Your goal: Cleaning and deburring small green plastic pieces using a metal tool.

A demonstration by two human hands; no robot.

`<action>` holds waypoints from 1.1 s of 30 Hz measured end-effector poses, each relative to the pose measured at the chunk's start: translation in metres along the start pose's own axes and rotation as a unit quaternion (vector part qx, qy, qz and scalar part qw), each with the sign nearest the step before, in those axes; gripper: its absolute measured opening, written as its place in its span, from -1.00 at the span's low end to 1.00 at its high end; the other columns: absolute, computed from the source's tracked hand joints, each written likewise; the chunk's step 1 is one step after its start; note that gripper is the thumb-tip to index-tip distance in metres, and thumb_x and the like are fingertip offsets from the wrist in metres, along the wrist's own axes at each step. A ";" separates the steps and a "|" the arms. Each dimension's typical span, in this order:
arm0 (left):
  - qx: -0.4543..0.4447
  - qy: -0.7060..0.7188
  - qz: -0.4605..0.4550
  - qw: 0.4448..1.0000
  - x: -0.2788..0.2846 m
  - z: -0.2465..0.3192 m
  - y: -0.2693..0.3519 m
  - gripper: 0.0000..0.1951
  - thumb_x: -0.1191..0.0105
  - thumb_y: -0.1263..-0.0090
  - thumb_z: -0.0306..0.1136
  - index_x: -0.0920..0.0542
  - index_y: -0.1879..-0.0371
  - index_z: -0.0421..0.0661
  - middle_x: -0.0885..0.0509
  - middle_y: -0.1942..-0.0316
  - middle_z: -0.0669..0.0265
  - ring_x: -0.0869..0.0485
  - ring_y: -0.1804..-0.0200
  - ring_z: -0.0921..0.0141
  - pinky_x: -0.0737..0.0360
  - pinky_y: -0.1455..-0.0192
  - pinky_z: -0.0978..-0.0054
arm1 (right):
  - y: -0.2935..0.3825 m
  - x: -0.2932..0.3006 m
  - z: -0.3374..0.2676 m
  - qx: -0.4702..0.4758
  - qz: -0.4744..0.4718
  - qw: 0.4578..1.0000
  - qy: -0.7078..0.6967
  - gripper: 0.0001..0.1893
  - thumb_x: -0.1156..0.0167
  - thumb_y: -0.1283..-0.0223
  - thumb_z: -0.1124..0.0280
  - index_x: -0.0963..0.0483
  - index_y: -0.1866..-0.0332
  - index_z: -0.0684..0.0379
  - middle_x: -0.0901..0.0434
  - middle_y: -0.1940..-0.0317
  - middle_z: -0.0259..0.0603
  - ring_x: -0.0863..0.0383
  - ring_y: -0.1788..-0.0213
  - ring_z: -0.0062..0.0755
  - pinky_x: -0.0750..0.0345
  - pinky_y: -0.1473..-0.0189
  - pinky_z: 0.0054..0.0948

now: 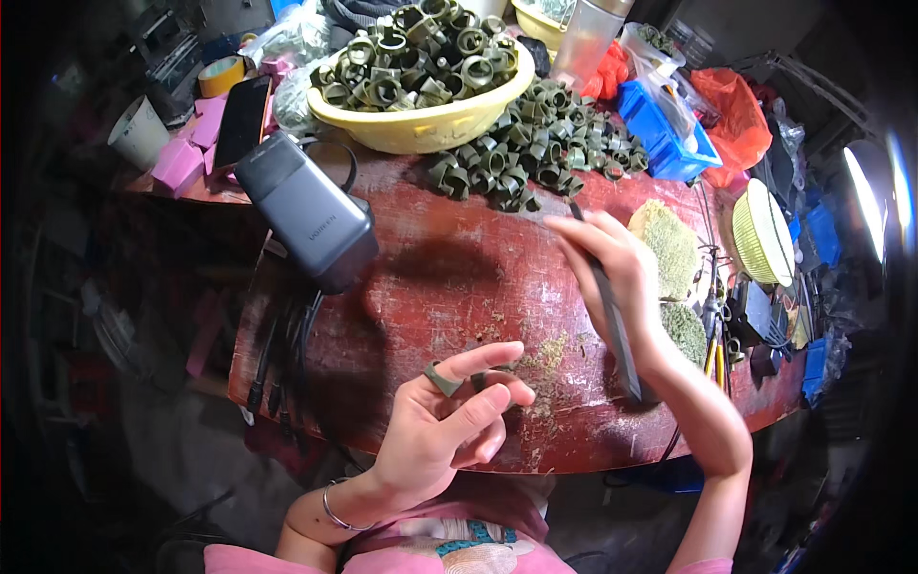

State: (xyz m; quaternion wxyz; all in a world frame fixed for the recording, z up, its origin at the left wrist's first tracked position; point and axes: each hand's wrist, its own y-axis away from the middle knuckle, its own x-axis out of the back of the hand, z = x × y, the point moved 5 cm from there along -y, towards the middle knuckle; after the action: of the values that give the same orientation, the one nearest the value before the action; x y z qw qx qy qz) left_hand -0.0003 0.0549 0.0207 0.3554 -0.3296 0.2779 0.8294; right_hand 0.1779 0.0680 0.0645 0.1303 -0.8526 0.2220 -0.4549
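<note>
My left hand (448, 420) is raised over the table's near edge with its fingers apart. A dark green ring (443, 380) sits around the base of its index finger. Another dark band shows between the fingers, partly hidden, and I cannot make out its shape. In my right hand (624, 273) is a dark, flat file-like bar (622, 353), its far tip close to the heap of green rings (534, 147) and its other end by my wrist. Behind the heap's left side stands a yellow plastic basin (423, 129) piled with more dark green rings (423, 61).
Greenish dust (549, 359) lies on the worn red table (445, 316). A grey power bank (308, 208) and a phone (242, 122) are at left. Two rough sponge-like blocks (663, 240), a blue bin (663, 136), a yellow-green basket (762, 233) and cables stand at right.
</note>
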 end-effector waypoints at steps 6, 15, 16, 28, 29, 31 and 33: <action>0.035 0.065 0.010 0.997 0.010 0.000 0.003 -0.78 0.02 -0.28 -0.52 -0.51 0.11 -0.24 -0.54 0.36 0.26 -0.41 0.51 0.56 -0.18 0.72 0.82 | -0.045 -0.045 0.028 0.190 -0.081 0.953 0.220 -0.87 0.01 0.08 0.56 -0.38 0.35 0.30 -0.37 0.42 -0.04 -0.45 0.28 -0.07 -0.45 0.30 -0.27; -0.123 -0.192 0.095 0.969 0.007 0.016 0.001 -0.60 -0.11 -0.15 -0.62 -0.45 -0.02 -0.21 -0.53 0.14 0.29 -0.52 0.36 0.63 -0.42 0.57 0.77 | 0.020 0.000 -0.035 -0.007 -0.127 0.987 -0.101 -0.84 -0.30 0.13 0.47 -0.47 0.46 0.23 -0.41 0.57 -0.19 -0.42 0.54 -0.26 -0.35 0.50 -0.41; -0.141 -0.200 0.089 0.965 -0.001 0.017 -0.002 -0.56 -0.14 -0.09 -0.67 -0.46 -0.02 -0.21 -0.49 0.05 0.28 -0.55 0.35 0.59 -0.46 0.52 0.75 | 0.032 0.009 -0.050 0.029 -0.100 0.989 -0.109 -0.85 -0.31 0.13 0.49 -0.47 0.45 0.23 -0.38 0.60 -0.22 -0.40 0.60 -0.32 -0.34 0.57 -0.45; -0.007 -0.156 -0.037 0.987 -0.015 0.001 -0.003 -0.63 -0.05 -0.10 -0.73 -0.49 0.04 -0.28 -0.53 0.15 0.22 -0.49 0.51 0.63 -0.42 0.57 0.74 | 0.126 0.028 -0.054 -0.190 0.031 0.903 -0.385 -0.56 0.04 -0.24 0.09 -0.31 0.12 0.37 -0.57 0.65 -0.03 -0.57 0.68 -0.40 -0.47 0.68 -0.56; -0.002 -0.155 -0.038 0.987 -0.016 -0.001 -0.003 -0.63 -0.05 -0.10 -0.73 -0.49 0.04 -0.28 -0.53 0.15 0.22 -0.49 0.51 0.63 -0.42 0.57 0.74 | 0.126 0.028 -0.057 -0.178 0.058 0.904 -0.385 -0.60 0.04 -0.24 0.10 -0.33 0.22 0.33 -0.56 0.67 -0.05 -0.57 0.68 -0.38 -0.50 0.65 -0.53; -0.011 -0.193 -0.076 0.978 -0.017 -0.002 -0.001 -0.63 -0.05 -0.12 -0.70 -0.48 0.03 -0.27 -0.56 0.26 0.26 -0.48 0.53 0.65 -0.40 0.57 0.75 | 0.128 0.025 -0.052 -0.114 0.054 0.890 -0.439 -0.73 -0.10 -0.17 0.41 -0.44 0.13 0.41 -0.62 0.50 -0.04 -0.65 0.50 -0.28 -0.58 0.46 -0.44; 0.018 -0.161 -0.067 0.985 -0.018 -0.005 0.001 -0.65 -0.03 -0.15 -0.67 -0.47 0.02 -0.26 -0.57 0.36 0.30 -0.47 0.54 0.66 -0.38 0.57 0.75 | 0.126 0.023 -0.048 -0.113 0.044 0.890 -0.440 -0.76 -0.12 -0.16 0.42 -0.46 0.17 0.40 -0.61 0.50 -0.04 -0.64 0.51 -0.29 -0.57 0.49 -0.45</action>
State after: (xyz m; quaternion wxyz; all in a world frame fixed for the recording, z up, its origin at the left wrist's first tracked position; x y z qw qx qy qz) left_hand 0.0099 0.0433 0.0318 0.4559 -0.2029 0.2095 0.8409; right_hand 0.1163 -0.0537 0.0547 0.1376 -0.9636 0.2294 0.0015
